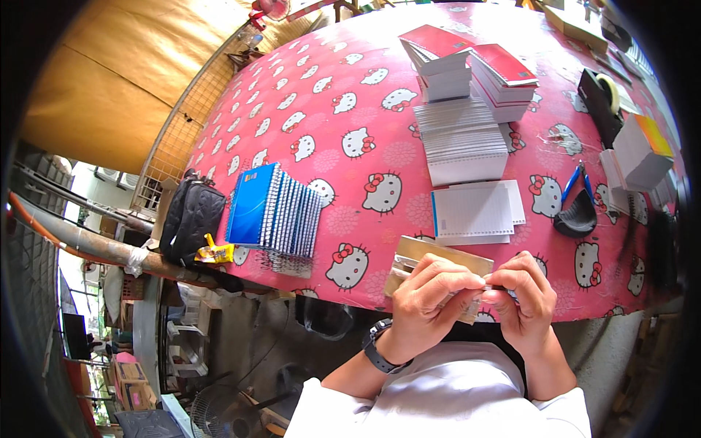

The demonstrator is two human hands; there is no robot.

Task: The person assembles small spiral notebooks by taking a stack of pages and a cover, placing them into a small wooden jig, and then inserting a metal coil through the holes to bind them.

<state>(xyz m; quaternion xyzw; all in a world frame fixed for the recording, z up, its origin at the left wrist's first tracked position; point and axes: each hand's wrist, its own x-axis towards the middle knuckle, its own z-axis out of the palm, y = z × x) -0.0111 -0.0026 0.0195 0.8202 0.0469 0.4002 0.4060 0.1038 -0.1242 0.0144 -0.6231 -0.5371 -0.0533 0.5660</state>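
Over the table's near edge, my left hand (437, 293) and my right hand (527, 296) meet with thumbs and fingertips pinched together. Whatever is between the fingertips is small and mostly hidden. Beneath my left hand lies a tan wooden board (476, 267) with a strip along it, partly covered by the fingers. Just beyond the board are a few loose ruled sheets (473, 212) with punched holes along an edge. Behind those stands a tall stack of punched paper (464, 150). A dark watch (380, 349) circles my left wrist.
Blue spiral notebooks (274, 212) stand stacked at left, beside a black bag (193, 219) and a yellow packet (215, 252). Red-covered paper stacks (504, 80) rise at the back. At right are blue-handled pliers (573, 182), a black tape dispenser (600, 106) and paper blocks (642, 152).
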